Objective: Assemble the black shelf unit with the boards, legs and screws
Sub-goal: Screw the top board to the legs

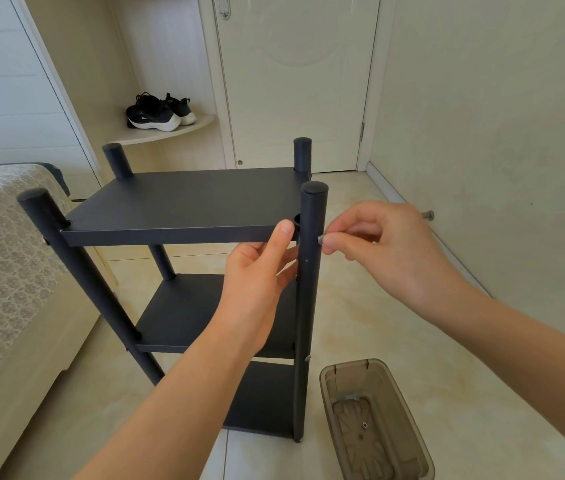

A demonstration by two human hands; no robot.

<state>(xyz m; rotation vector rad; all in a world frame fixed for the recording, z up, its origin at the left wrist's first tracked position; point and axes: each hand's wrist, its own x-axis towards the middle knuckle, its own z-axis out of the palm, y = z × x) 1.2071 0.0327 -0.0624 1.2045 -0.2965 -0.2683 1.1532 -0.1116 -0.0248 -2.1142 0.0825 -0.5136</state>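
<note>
Left hand holds top board, right hand pinches screw

A closed cream door stands at the far end, with a plain pale wall on the right and a light wood cupboard on the left, whose rounded corner shelf carries black sneakers with white soles. The floor is glossy beige tile, and a bed with a patterned cover lies along the left.
</note>
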